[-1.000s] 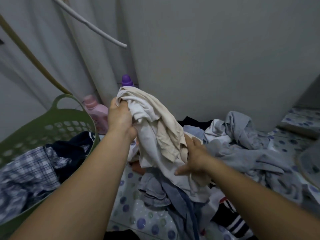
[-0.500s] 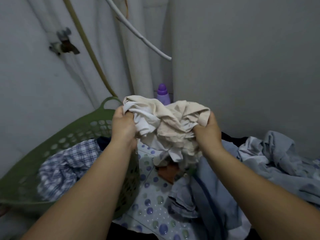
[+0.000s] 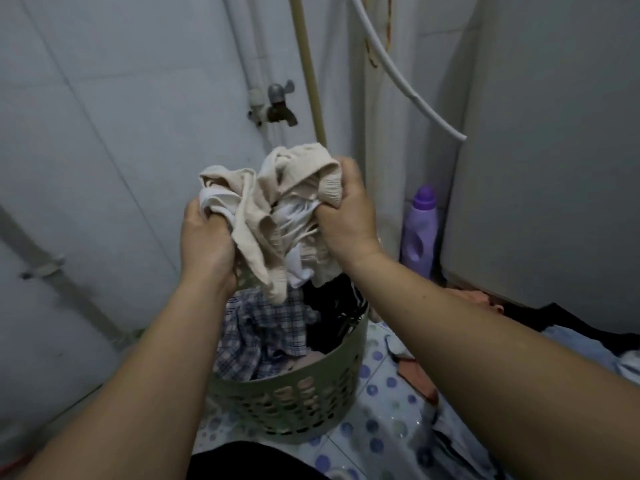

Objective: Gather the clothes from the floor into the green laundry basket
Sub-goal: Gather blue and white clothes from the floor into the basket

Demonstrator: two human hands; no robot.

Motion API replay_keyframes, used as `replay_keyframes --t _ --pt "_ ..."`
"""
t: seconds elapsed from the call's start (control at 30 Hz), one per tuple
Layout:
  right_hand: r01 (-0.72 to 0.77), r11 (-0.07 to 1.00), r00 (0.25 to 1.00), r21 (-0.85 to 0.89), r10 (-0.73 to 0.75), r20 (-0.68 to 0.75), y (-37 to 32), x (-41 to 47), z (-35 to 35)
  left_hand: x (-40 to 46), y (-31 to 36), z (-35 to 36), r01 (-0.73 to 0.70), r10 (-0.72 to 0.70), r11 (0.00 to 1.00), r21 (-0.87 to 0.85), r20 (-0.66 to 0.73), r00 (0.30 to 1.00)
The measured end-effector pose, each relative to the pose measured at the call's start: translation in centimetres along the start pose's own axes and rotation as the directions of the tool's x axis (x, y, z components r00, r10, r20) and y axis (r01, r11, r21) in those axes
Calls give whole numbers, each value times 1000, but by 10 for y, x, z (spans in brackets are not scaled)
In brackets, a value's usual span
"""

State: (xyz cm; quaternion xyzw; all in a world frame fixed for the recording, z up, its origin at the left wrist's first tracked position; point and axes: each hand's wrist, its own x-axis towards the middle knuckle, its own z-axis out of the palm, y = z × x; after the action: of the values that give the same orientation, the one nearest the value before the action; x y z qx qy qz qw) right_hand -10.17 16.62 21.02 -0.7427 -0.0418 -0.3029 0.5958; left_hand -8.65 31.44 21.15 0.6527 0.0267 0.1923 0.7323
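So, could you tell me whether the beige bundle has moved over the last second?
Yes. The beige bundle went from beside the green basket to directly above it.

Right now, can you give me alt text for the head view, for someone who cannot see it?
Both hands, left and right, hold a bunched beige and white bundle of clothes above the green laundry basket, which already holds a plaid shirt and dark garments. More clothes lie on the dotted floor to the right, near a purple bottle.
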Motion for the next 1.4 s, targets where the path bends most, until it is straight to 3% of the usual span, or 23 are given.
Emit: replay_keyframes --t 0.07,0.17,0.23,0.27,0.3,0.33,0.47,0.63,0.77,0.87,0.93,1.07,1.13,1.17,1.3,1.37,1.4 --pt "10 999 995 -48 -5 98 5 3 13 5 -7 -11 -30 33 992 122 -27 999" --pt "18 917 933 -399 128 337 37 8 24 6 -29 -27 -4 -12 870 494 30 999" --pt "75 707 768 -703 409 493 59 7 22 12 -57 -38 36 -267 591 806 153 951" --pt "126 587 692 -800 525 495 66 6 19 14 -69 -43 13 -397 428 904 175 901" --pt "166 514 664 -841 572 481 70 5 15 15 -77 -46 -23 -477 303 953 173 862" --pt "186 484 674 -855 570 470 74 4 10 16 -85 -49 -34 -513 241 970 157 844" --pt "125 466 776 -876 504 379 86 7 -14 11 -96 -39 -129 -503 243 961 239 830" --pt "-19 443 825 -896 514 236 97 1 -42 10 -102 -4 -310 -502 182 933 359 787" --pt "-43 364 710 -930 666 228 111 -12 -51 4 -112 20 -408 -541 117 905 403 738" --pt "-101 437 692 -894 676 252 126 -21 -53 -5 -124 19 -443 -603 57 895 385 699" --pt "-123 508 724 -853 633 272 136 -25 -53 -3 -129 10 -431 -638 29 902 348 686" --pt "-90 439 834 -894 524 174 146 -19 -54 5 -131 -8 -413 -622 -12 911 317 716" --pt "-71 440 905 -895 406 128 139 -9 -51 9 -135 -16 -431 -631 -61 900 300 715" --pt "-55 490 937 -870 327 125 133 -3 -47 11 -138 -20 -452 -653 -86 888 293 699" --pt "121 716 959 -688 96 268 110 7 -16 10 -141 -31 -507 -775 -28 862 302 556" --pt "199 795 901 -573 80 425 104 1 -1 7 -138 -34 -538 -835 -26 843 277 475" --pt "241 785 823 -571 147 549 104 -2 3 5 -137 -36 -527 -865 -36 849 238 442"
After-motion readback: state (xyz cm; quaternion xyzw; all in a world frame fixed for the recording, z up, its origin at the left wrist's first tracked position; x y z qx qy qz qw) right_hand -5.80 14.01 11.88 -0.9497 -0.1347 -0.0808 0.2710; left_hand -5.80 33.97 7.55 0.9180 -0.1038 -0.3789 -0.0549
